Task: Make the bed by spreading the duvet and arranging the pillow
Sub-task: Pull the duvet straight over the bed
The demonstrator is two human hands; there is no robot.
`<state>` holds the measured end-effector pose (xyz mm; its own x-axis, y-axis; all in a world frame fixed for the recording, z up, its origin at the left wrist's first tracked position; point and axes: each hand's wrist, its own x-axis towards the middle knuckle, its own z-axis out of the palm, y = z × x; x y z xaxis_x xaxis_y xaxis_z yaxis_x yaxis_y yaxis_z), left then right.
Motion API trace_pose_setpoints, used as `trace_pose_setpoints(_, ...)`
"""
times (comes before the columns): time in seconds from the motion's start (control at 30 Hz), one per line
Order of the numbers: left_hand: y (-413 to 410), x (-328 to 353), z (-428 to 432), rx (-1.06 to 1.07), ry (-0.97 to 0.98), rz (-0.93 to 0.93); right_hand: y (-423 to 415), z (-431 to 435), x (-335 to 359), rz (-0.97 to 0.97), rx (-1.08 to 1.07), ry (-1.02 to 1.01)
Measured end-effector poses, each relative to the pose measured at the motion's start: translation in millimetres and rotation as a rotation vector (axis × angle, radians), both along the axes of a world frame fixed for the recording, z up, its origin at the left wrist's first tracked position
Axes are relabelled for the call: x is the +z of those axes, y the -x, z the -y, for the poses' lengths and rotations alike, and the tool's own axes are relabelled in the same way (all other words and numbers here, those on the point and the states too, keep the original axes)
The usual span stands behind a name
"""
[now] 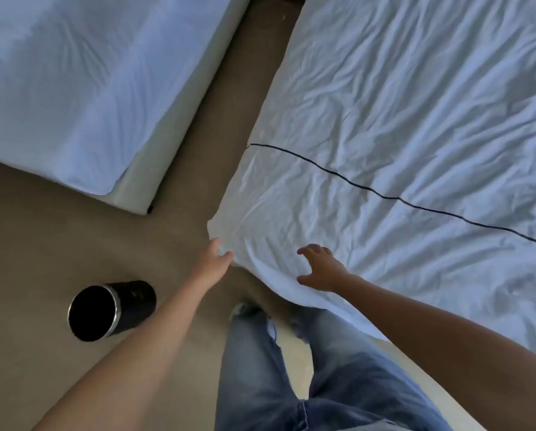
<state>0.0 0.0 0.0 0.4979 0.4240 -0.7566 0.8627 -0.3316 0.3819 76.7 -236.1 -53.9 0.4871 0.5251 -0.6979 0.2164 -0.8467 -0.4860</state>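
A white, wrinkled duvet with a thin dark stripe covers the bed on the right, its near corner hanging over the bed's edge. My left hand reaches to that corner, its straight fingers touching the cloth's edge. My right hand lies on the duvet just right of the corner, fingers spread and relaxed, pressing the fabric. No pillow is in view.
A second bed with a white sheet stands at the upper left, with a strip of brown carpet between the two beds. A black cylindrical bin stands on the carpet at the left. My legs in blue jeans are below.
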Motion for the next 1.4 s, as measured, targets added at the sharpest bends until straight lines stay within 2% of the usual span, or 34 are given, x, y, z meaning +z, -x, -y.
trace_pose_setpoints(0.07,-21.8,-23.5,-16.1,-0.062,0.043,-0.059,-6.6,-4.5,-14.7,0.011,-0.016,0.067)
trace_pose_setpoints(0.17,-53.3,-66.1,-39.0,-0.041,0.089,-0.138,-10.4,-8.4,-36.9,-0.019,-0.107,0.146)
trace_pose_setpoints(0.33,-101.9,-126.5,-64.9,-0.084,0.064,-0.146,-1.5,-18.7,-62.7,-0.043,-0.315,0.142)
trace_pose_setpoints(0.47,-110.7,-163.4,-75.0,0.022,0.032,-0.180,12.7,-34.3,-84.4,-0.056,-0.433,0.157)
trace_pose_setpoints(0.63,-119.1,-189.8,-72.0,0.137,0.031,-0.156,3.1,-72.1,-104.4,0.003,-0.691,0.247)
trace_pose_setpoints(0.7,-128.0,-190.4,-74.2,0.090,0.059,-0.171,0.4,-83.9,-106.9,-0.025,-0.737,0.304)
trace_pose_setpoints(0.8,-138.9,-190.7,-83.5,-0.142,0.036,-0.135,-4.3,-93.5,-103.6,-0.068,-0.762,0.333)
trace_pose_setpoints(0.87,-146.4,-187.0,-88.7,-0.214,0.014,-0.096,-9.2,-101.9,-91.2,-0.025,-0.767,0.306)
trace_pose_setpoints(0.93,-148.2,-177.5,-91.3,-0.168,0.094,-0.076,-8.1,-119.5,-76.8,0.137,-0.664,0.258)
trace_pose_setpoints(1.0,-142.1,-166.0,-93.3,-0.016,0.270,-0.085,-1.4,-147.8,-69.9,0.298,-0.461,0.149)
trace_pose_setpoints(1.07,-137.6,-148.5,-95.4,0.105,0.431,-0.051,3.2,-179.5,-74.3,0.312,-0.259,0.089)
trace_pose_setpoints(1.13,-136.1,-129.1,-98.4,0.111,0.590,0.006,5.7,-201.9,-94.5,0.293,-0.110,0.184)
trace_pose_setpoints(1.17,-135.3,-118.0,-98.8,0.043,0.689,0.014,3.6,-207.2,-105.4,0.300,-0.104,0.256)
trace_pose_setpoints(1.23,-134.5,-92.6,-93.9,-0.151,0.898,-0.005,-9.5,-208.4,-121.5,0.378,-0.229,0.320)
trace_pose_setpoints(1.3,-134.4,-76.7,-90.7,-0.239,0.915,0.015,-33.8,-207.9,-129.1,0.360,-0.408,0.246)
trace_pose_setpoints(1.4,-124.1,-81.7,-101.0,0.068,0.785,-0.008,-60.3,-203.6,-120.1,0.212,-0.489,0.121)
